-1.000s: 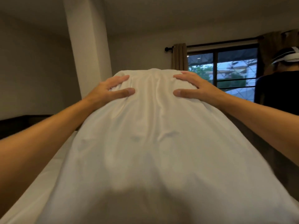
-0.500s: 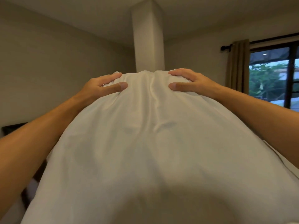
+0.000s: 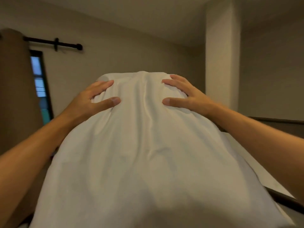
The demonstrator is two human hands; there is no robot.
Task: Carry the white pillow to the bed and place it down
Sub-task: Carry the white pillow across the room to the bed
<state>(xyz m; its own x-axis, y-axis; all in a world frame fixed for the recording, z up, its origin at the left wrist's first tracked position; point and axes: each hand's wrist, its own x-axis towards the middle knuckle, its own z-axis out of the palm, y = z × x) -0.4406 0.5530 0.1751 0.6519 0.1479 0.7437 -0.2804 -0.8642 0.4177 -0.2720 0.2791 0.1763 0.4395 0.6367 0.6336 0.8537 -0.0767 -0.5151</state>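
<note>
Hands: both are clamped on the far end of the white pillow (image 3: 148, 153). My left hand (image 3: 92, 99) has its fingers spread over the top left corner and the thumb pressed into the near face. My right hand (image 3: 185, 96) mirrors it on the right corner.
Pillow: held up in front of me, long axis running away from the camera, filling most of the view, clear of any surface I can see.
Bed: a pale flat surface (image 3: 256, 163) with a dark edge shows low on the right, just beside the pillow; I judge this to be the bed, though little of it shows.
Step in hand: carrying, not yet placing.
Doing it well: I would keep both grips even so the soft cover does not slide, turn toward the pale surface, lower the near end first, then let go with both hands together.
Risk: the pillow blocks my sight of the landing spot.
</note>
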